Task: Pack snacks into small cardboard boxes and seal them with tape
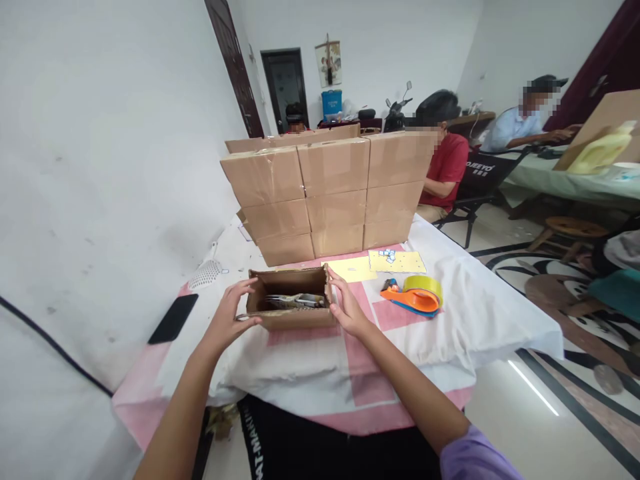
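An open-topped cardboard box (295, 320) sits near the front of the table, held between my two hands. My left hand (234, 310) grips its left end, with the thumb along the near edge and fingers over the far side. At the right end, my right hand (347, 307) clasps the wall, fingers on the outside and at the rim. Inside lie flat packets (295, 301) with printed wrapping, whose kind I cannot make out. Right of the box rests an orange tape dispenser (413, 299) with a roll of yellow tape (425, 287).
Stacked cardboard boxes (333, 193) form a wall behind the box. Yellow sheets (400, 261) with small white-blue pieces lie before them. A black phone (174, 319) and a white perforated object (205, 273) are on the left. A person in red (447, 173) sits beyond.
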A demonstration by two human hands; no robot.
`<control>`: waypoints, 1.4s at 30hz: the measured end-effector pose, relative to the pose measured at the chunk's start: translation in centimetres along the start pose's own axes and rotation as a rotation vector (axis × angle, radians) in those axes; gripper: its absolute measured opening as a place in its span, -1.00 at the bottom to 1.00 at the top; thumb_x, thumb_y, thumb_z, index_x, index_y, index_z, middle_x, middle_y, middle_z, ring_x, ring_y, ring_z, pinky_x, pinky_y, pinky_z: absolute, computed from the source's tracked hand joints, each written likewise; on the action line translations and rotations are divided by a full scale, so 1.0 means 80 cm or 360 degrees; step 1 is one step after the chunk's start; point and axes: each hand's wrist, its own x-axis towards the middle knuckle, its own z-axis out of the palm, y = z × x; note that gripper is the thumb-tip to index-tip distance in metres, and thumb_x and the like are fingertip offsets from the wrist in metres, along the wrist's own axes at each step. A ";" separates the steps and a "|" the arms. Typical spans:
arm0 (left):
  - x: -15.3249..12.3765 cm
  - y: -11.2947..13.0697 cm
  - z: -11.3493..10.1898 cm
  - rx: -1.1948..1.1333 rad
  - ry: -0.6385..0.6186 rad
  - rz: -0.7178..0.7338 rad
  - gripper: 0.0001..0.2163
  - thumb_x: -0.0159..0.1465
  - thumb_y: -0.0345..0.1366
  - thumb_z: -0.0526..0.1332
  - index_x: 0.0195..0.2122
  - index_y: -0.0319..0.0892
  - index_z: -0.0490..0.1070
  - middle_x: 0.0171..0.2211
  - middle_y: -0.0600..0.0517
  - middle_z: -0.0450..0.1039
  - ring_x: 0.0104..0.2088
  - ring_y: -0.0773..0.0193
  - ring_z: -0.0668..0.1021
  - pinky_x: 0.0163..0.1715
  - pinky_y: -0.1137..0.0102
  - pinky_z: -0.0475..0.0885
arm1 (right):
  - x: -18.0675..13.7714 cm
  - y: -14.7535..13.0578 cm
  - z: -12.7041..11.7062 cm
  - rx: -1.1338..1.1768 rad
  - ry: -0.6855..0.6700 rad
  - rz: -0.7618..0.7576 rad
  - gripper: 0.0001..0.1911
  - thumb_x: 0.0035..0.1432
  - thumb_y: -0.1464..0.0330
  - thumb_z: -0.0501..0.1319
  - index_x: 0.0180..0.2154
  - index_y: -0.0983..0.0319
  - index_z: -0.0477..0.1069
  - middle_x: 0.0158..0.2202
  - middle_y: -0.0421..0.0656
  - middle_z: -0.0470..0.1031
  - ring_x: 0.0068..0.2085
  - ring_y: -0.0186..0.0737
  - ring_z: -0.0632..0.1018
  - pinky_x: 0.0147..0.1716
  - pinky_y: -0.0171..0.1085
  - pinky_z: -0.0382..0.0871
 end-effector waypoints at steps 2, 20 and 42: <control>0.011 0.004 -0.001 0.0043 0.0006 -0.0002 -0.51 0.24 0.14 0.29 0.06 -0.05 0.36 0.14 -0.16 0.42 0.23 -0.08 0.35 0.26 -0.02 0.31 | 0.002 -0.005 -0.001 -0.0006 0.0014 0.0003 -0.40 0.41 -0.03 0.00 0.33 0.10 0.12 0.45 0.05 0.12 0.47 0.04 0.16 0.41 0.14 0.08; 0.018 0.013 0.058 -0.0363 0.0340 -0.0319 -0.51 0.33 0.00 0.20 0.20 -0.10 0.21 0.22 -0.21 0.42 0.24 0.02 0.48 0.25 0.06 0.36 | 0.007 -0.002 0.018 0.0001 0.0068 0.0326 -0.33 0.39 -0.05 0.03 0.40 0.06 0.13 0.38 -0.03 0.27 0.41 0.05 0.21 0.39 0.13 0.08; 0.037 0.108 0.067 0.0764 -0.0326 -0.0351 -0.35 0.31 0.16 0.17 0.34 -0.03 0.34 0.28 -0.24 0.37 0.21 -0.25 0.45 0.25 -0.11 0.23 | -0.056 0.005 -0.035 -0.0189 0.1106 0.0800 -0.58 0.26 0.16 0.11 0.07 0.21 0.35 0.13 0.05 0.43 0.19 0.02 0.42 0.28 0.07 0.22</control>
